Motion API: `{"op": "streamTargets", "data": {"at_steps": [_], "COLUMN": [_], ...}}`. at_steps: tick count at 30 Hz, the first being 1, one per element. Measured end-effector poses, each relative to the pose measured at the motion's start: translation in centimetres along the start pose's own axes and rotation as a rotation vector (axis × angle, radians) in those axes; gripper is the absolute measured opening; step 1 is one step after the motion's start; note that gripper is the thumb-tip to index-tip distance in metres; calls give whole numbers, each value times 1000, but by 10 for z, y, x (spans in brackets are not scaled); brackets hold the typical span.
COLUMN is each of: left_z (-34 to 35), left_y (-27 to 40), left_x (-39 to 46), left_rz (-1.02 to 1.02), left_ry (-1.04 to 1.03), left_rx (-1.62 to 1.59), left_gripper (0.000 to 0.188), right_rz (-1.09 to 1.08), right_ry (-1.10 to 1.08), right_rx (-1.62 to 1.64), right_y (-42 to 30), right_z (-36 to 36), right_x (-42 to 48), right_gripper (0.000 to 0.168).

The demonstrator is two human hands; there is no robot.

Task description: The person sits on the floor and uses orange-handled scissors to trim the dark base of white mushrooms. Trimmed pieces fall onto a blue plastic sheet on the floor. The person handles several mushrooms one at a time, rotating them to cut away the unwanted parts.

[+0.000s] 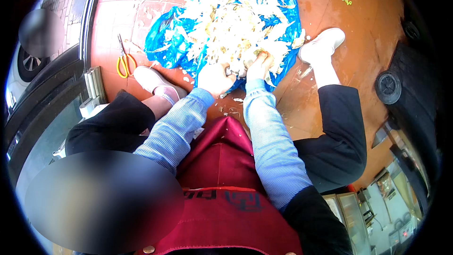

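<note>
A large heap of pale, papery scraps (233, 17), overexposed and hard to identify, lies on a crumpled blue plastic bag (161, 39) on the floor. At the heap's near edge, my left hand (216, 78) has its thumb and fingers bent around a small pale piece. Beside it, my right hand (261, 64) reaches into the scraps with its fingers curled; what it touches is partly hidden by glare and the hand itself. Scissors with orange handles (126, 64) lie on the tiles left of the bag, apart from both hands.
My shoes (150, 78) stand either side of the bag. Loose scraps dot the red-brown tiled floor (329, 10). A door frame (86, 17) runs along the left, with a car wheel (32, 62) outside. A black wheeled bin (412, 88) is at the right. A dark red apron covers my lap.
</note>
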State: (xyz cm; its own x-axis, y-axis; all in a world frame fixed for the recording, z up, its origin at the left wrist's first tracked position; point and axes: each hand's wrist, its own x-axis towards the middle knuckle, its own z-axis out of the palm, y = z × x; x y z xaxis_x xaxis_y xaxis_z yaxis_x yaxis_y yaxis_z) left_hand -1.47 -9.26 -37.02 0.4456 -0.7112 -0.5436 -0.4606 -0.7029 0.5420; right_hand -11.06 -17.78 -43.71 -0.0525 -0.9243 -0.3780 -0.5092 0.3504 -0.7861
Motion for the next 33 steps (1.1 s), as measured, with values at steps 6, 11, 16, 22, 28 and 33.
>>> {"op": "streamTargets", "data": {"at_steps": [6, 11, 16, 22, 28, 33], "left_z": [-26, 0, -3, -2, -20, -4], "left_y": [30, 8, 12, 3, 8, 19], "left_x": [-1, 8, 10, 6, 7, -5], "left_rz": [7, -114, -72, 53, -45, -207], "left_ry": [36, -133, -70, -12, -61, -72], "left_rx": [-244, 50, 105, 80, 11, -5], "left_gripper": [34, 44, 41, 40, 33, 34], "right_rz": [89, 52, 100, 75, 161, 79], "right_ry": [-69, -62, -82, -123, -129, -116], "right_rx": [185, 110, 81, 88, 20, -89], "right_y": [-4, 3, 5, 5, -15, 0], "right_z": [-1, 0, 3, -2, 8, 11], "right_x": [-6, 3, 4, 2, 4, 12], "right_gripper": [41, 41, 44, 51, 50, 50]}}
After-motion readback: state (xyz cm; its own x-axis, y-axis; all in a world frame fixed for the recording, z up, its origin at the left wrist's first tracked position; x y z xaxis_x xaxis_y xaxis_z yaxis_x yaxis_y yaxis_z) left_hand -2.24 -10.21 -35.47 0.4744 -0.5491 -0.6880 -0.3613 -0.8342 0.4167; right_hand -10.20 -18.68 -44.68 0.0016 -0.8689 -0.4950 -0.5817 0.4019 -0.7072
